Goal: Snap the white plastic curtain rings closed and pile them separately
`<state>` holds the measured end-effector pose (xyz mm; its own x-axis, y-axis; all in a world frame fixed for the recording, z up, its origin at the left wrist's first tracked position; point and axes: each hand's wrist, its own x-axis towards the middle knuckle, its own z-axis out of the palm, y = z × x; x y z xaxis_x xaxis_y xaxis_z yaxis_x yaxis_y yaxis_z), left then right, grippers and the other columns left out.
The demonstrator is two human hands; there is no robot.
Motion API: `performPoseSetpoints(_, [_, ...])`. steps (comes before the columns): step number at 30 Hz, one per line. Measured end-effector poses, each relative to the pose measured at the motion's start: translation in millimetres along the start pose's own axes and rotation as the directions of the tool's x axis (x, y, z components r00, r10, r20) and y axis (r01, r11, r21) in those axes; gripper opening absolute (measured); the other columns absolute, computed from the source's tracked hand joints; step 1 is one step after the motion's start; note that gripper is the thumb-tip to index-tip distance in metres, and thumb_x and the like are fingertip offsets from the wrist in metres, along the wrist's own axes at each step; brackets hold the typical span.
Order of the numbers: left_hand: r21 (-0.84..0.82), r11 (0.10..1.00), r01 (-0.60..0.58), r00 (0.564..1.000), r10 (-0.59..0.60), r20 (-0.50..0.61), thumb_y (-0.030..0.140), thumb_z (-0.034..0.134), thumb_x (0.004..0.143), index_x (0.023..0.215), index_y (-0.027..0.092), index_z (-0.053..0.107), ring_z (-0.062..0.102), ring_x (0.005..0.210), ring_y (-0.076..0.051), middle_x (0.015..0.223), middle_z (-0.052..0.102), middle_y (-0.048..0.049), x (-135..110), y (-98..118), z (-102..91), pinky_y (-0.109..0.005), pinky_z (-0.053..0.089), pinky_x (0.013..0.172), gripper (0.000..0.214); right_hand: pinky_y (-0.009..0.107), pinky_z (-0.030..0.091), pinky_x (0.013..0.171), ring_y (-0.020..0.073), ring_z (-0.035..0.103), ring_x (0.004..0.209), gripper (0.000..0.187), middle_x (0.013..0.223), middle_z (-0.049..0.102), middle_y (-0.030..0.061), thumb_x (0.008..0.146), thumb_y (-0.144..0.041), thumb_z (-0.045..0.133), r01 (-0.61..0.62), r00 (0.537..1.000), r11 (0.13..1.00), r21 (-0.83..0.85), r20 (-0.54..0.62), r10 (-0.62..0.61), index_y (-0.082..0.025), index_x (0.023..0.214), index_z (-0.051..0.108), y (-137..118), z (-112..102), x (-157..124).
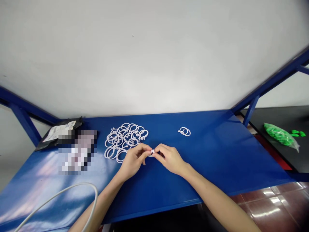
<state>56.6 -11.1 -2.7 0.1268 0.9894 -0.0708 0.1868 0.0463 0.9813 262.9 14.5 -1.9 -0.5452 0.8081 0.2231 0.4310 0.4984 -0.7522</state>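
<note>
My left hand [134, 161] and my right hand [170, 158] meet over the middle of the blue table [217, 161], fingertips pinched together on one small white plastic ring [152, 151]. Most of that ring is hidden by my fingers. Just left of my hands lies a pile of several white rings [124, 140]. A small linked group of white rings [184, 131] lies apart, farther back and to the right of my hands.
A black bag with a label [61, 130] and a blurred item [78, 151] lie at the table's left. A white cable [60, 196] loops at the near left. On a dark table at right sits a bag of green pieces [280, 134]. A white wall stands behind.
</note>
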Motion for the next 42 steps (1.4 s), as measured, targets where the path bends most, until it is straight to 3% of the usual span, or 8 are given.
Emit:
performPoseSetpoints(5, [0.016,0.999,-0.043,0.999,0.043,-0.028,0.038,0.066,0.09,0.092,0.02,0.073,0.058,0.054,-0.009,0.078,0.07,0.0005,-2.1,-1.2,1.2,-0.022,0.05,0.052,0.019,0.024,0.048,0.071,0.013,0.066,0.074,0.012,0.087,0.072,-0.0018,0.102,-0.033,0.06,-0.073,0.996,0.98,0.185,-0.028,0.08,-0.024,0.098,0.067,-4.5,4.5,-0.1])
performPoseSetpoints(16, [0.22,0.961,-0.167,0.98,0.187,-0.073,0.035,0.064,0.096,0.093,0.022,0.073,0.064,0.059,-0.011,0.081,0.073,0.0001,-11.4,-3.9,7.7,-0.022,0.052,0.056,0.016,0.025,0.048,0.075,0.014,0.066,0.085,0.02,0.098,0.071,0.0013,0.108,-0.029,0.047,0.013,0.998,0.992,0.123,0.062,-0.02,-0.023,0.103,0.065,-4.8,-4.1,-0.8])
performPoseSetpoints(25, [0.402,0.816,-0.415,0.879,0.474,-0.055,0.021,0.062,0.098,0.096,0.022,0.068,0.067,0.068,-0.011,0.083,0.072,0.0014,-12.0,-6.4,8.6,-0.021,0.054,0.065,0.006,0.026,0.05,0.078,0.0151,0.068,0.087,0.02,0.1,0.073,0.0013,0.108,-0.03,0.048,-0.017,0.997,0.999,0.036,0.075,0.014,-0.024,0.105,0.067,-9.1,-6.1,-0.5])
performPoseSetpoints(30, [0.437,0.747,-0.5,0.831,0.556,0.001,0.015,0.056,0.099,0.095,0.021,0.062,0.067,0.071,-0.011,0.084,0.068,0.0008,-13.1,-13.2,10.8,-0.02,0.053,0.066,0.01,0.025,0.048,0.072,0.0142,0.066,0.081,0.022,0.097,0.071,0.0012,0.108,-0.026,0.045,0.036,0.991,0.998,-0.044,0.127,-0.03,-0.022,0.099,0.065,-10.7,-5.8,-1.9])
performPoseSetpoints(33, [0.486,0.703,-0.52,0.817,0.575,0.043,0.011,0.048,0.1,0.092,0.021,0.058,0.064,0.066,-0.01,0.081,0.064,0.0011,-13.8,-18.1,11.4,-0.02,0.051,0.062,0.016,0.025,0.045,0.067,0.0142,0.065,0.075,0.024,0.091,0.069,0.0012,0.108,-0.026,0.045,0.076,0.984,0.985,-0.156,0.169,-0.049,-0.021,0.094,0.064,-9.9,-4.7,-3.1])
performPoseSetpoints(37, [0.556,0.663,-0.502,0.833,0.543,0.105,0.011,0.044,0.102,0.092,0.021,0.059,0.064,0.066,-0.011,0.082,0.065,0.0001,-10.5,-17.0,10.6,-0.022,0.051,0.062,0.02,0.026,0.046,0.067,0.0152,0.066,0.074,0.026,0.09,0.07,0.0017,0.109,-0.028,0.043,0.095,0.984,0.963,-0.254,0.169,-0.053,-0.021,0.097,0.064,-7.3,-3.2,-2.7])
performPoseSetpoints(42, [0.737,0.532,-0.418,0.836,0.542,0.083,0.02,0.053,0.101,0.11,0.022,0.067,0.068,0.091,-0.021,0.101,0.074,-0.0066,-2.5,-6.7,5.0,-0.036,0.052,0.084,0.016,0.028,0.049,0.071,0.0178,0.07,0.083,0.024,0.098,0.073,0.0039,0.108,-0.036,0.047,0.022,0.999,0.938,-0.346,-0.016,-0.029,-0.022,0.104,0.066,-0.8,-1.5,1.4])
